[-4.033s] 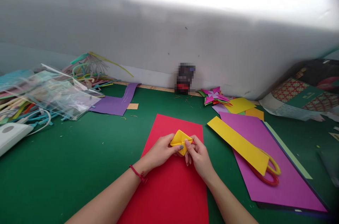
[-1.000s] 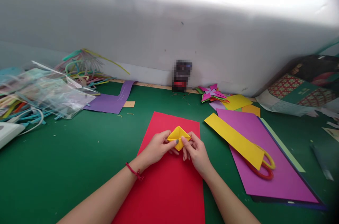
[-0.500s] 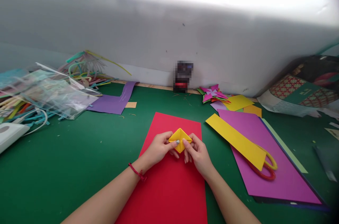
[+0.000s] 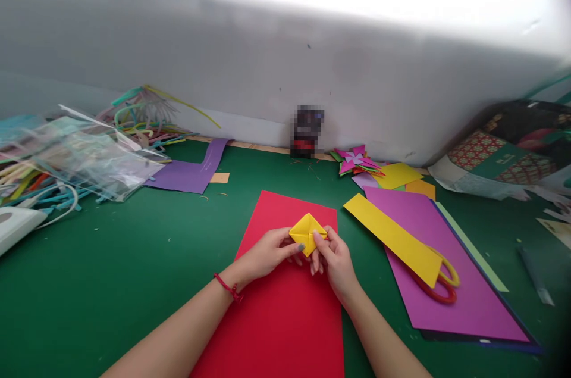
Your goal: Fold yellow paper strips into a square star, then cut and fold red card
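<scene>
Between my two hands is a small folded yellow paper (image 4: pixel 307 228), diamond-shaped, with creases meeting at its middle. My left hand (image 4: pixel 273 250) pinches its left corner, the thumb lying along the lower left edge. On the right side, my right hand (image 4: pixel 332 253) grips it with the thumb pressed on the face near the centre. The fingers behind the paper are partly hidden. Both hands are above a large red sheet (image 4: pixel 285 318) on the green table (image 4: pixel 134 283).
To the right, a yellow strip (image 4: pixel 392 238) overlaps scissors (image 4: pixel 448 291) on purple sheets (image 4: pixel 464 306). Folded paper stars (image 4: pixel 354 158) lie behind. At left are purple paper (image 4: pixel 187 175), a clear plastic bag (image 4: pixel 111 163), pipe cleaners (image 4: pixel 147 119) and a white device (image 4: pixel 20 226).
The folded yellow paper has turned slightly and shifted a little right. My left thumb has slid from its centre down to the lower left edge.
</scene>
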`<state>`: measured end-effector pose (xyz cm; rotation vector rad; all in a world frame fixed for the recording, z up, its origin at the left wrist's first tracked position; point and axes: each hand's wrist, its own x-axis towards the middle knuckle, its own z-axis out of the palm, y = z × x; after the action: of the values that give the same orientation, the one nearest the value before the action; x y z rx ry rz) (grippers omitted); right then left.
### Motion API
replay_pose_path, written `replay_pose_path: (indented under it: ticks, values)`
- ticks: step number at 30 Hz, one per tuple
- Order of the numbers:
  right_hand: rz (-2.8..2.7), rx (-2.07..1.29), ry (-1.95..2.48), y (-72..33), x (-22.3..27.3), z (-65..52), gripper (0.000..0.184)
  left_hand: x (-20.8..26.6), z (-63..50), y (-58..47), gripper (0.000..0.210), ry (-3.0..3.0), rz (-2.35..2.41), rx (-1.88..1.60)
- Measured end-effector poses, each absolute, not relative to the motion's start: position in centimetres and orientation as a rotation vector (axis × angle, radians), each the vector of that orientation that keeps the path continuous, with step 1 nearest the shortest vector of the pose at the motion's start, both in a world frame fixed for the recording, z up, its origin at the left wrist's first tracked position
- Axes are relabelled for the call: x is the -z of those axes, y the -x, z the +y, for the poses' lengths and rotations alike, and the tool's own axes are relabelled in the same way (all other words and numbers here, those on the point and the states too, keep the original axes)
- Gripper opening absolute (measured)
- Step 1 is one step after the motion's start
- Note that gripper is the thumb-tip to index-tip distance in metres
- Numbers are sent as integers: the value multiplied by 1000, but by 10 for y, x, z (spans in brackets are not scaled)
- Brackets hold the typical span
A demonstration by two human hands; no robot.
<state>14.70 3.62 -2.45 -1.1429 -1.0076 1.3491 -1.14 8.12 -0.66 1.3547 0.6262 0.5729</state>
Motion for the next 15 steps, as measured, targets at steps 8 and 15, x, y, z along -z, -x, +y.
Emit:
replay_pose_path:
  ticks: [8, 15]
  values:
    - [-1124, -1253, 1236, -145, 24, 36, 22, 10, 79, 9, 24, -1335, 662, -567]
    - [-1110, -1244, 1222, -143, 21, 41, 23, 5, 80, 7, 23, -1397, 664, -612]
